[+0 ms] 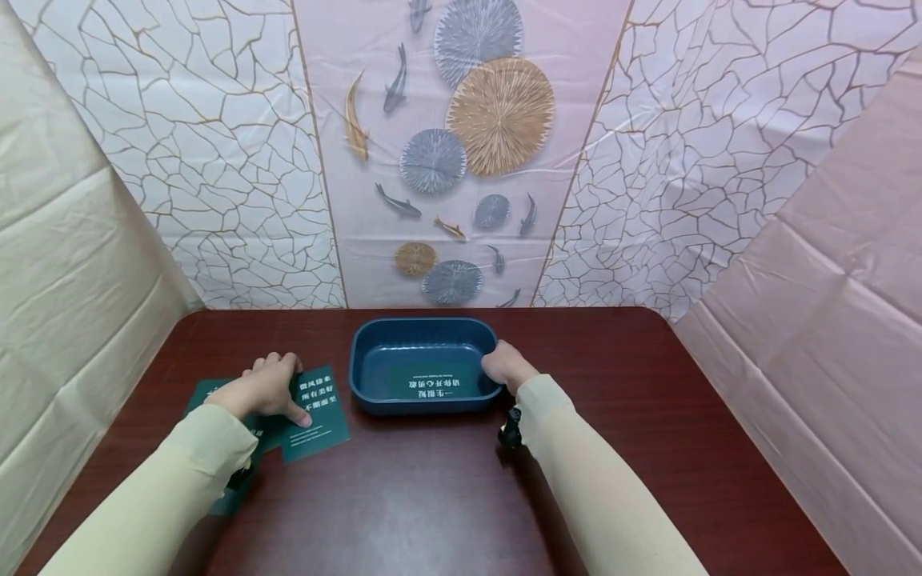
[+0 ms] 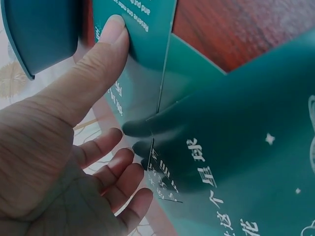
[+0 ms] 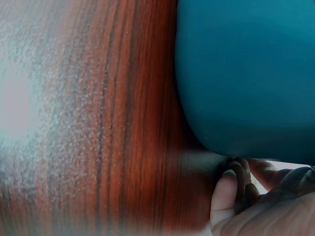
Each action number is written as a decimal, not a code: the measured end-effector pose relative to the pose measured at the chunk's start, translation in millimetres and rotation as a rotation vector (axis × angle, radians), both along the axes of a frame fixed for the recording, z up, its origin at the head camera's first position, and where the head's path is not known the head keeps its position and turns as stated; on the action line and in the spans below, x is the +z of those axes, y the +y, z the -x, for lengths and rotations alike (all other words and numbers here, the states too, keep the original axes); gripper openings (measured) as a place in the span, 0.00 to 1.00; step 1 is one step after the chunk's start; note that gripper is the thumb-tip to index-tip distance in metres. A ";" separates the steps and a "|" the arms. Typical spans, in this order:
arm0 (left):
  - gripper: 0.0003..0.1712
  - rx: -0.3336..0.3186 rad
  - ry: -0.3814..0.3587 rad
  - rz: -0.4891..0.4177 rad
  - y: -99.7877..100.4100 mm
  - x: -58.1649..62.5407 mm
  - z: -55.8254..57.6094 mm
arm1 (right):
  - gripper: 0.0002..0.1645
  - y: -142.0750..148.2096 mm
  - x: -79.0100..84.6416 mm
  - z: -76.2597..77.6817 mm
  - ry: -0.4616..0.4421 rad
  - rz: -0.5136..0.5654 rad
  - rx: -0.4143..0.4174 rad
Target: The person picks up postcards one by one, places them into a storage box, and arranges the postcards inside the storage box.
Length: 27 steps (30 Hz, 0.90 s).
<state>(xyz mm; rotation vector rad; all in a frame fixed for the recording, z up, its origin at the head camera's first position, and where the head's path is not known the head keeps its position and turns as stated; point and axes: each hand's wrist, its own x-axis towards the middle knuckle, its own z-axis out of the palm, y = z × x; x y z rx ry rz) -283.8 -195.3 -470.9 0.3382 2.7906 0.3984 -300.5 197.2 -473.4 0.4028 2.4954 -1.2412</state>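
Note:
On the left side of the table, a dark green card (image 1: 324, 412) with white lettering lies flat. The thumb of my left hand (image 1: 265, 389) rests on this card, while the other fingers, spread and lightly bent, reach over toward its far side. Another green card (image 2: 236, 162) lies beneath the left hand, partly overlapped by the first. My right hand (image 1: 510, 366) grips the right end of a dark blue rectangular tray (image 1: 425, 406), thumb at the rim. In the right wrist view its fingers (image 3: 226, 194) curl against the tray's outer wall. Inside the tray lies a green card (image 1: 425, 382) with white text.
More green card (image 1: 229, 502) shows under the left forearm, partly hidden by the sleeve. The reddish-brown wooden table (image 1: 403, 496) ends at a patterned curtain (image 1: 446, 200) behind, with pale cloth walls on both sides.

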 end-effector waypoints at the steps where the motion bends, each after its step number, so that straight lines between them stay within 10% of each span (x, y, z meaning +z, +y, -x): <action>1: 0.59 0.001 0.000 0.000 -0.2 0.4 -0.4 | 0.36 0.1 0.0 -0.1 0.004 -0.001 0.003; 17: 0.52 0.017 0.018 -0.011 1.6 3.3 0.7 | 0.35 -0.7 2.4 -0.3 0.000 -0.026 0.002; 27: 0.27 0.058 -0.006 -0.289 -4.7 11.7 6.2 | 0.36 -0.3 2.8 -1.1 0.004 -0.024 0.006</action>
